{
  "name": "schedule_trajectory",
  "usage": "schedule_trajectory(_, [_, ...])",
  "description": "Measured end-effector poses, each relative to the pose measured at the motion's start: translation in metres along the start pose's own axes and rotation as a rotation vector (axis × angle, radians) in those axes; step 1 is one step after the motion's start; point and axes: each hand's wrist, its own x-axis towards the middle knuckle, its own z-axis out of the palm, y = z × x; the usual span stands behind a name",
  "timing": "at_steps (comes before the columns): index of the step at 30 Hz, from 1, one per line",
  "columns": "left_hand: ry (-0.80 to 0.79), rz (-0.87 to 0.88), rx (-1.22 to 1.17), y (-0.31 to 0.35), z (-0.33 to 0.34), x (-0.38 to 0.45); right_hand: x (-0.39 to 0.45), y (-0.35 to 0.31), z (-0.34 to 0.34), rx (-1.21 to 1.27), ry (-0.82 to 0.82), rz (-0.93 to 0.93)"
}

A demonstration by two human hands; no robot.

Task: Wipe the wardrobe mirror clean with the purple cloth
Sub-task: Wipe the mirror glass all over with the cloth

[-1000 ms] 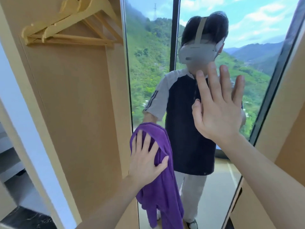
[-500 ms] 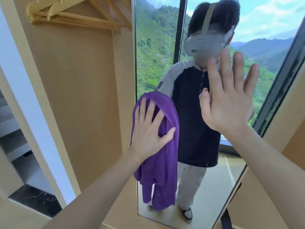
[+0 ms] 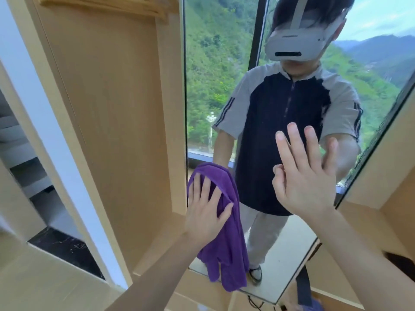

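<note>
Left hand [image 3: 205, 217] lay flat, fingers straight and spread, pressing the soft purple cloth [image 3: 226, 241] against the tall frameless wardrobe mirror [image 3: 224, 86] near its left edge, in the lower part of the glass. Cloth bunched over the fingertips; the rest hung down past the mirror's bottom edge. Right hand [image 3: 307, 178] was raised with palm toward the glass, fingers extended and slightly apart, grasping nothing; contact with the mirror could not be told. Pale wooden wardrobe panel [image 3: 116, 113] stood just left of the mirror, wooden hangers [image 3: 107, 5] at top.
</note>
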Motion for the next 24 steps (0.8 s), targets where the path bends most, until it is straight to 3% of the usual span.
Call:
schedule_trajectory(5, [-0.047,-0.002,-0.028,-0.009,0.011,-0.024,-0.002,-0.002,0.001,-0.002,0.003,0.003])
schedule_trajectory(13, [0.170,-0.037,-0.226,0.000,-0.075,0.063,-0.001,-0.001,0.002,0.000,0.027,0.008])
schedule_trajectory(16, [0.204,-0.075,-0.250,0.006,-0.076,0.067,0.000,-0.001,0.002,0.016,0.030,0.012])
schedule_trajectory(24, [0.004,-0.209,-0.258,0.003,0.007,-0.026,0.000,-0.001,0.001,0.036,0.026,-0.006])
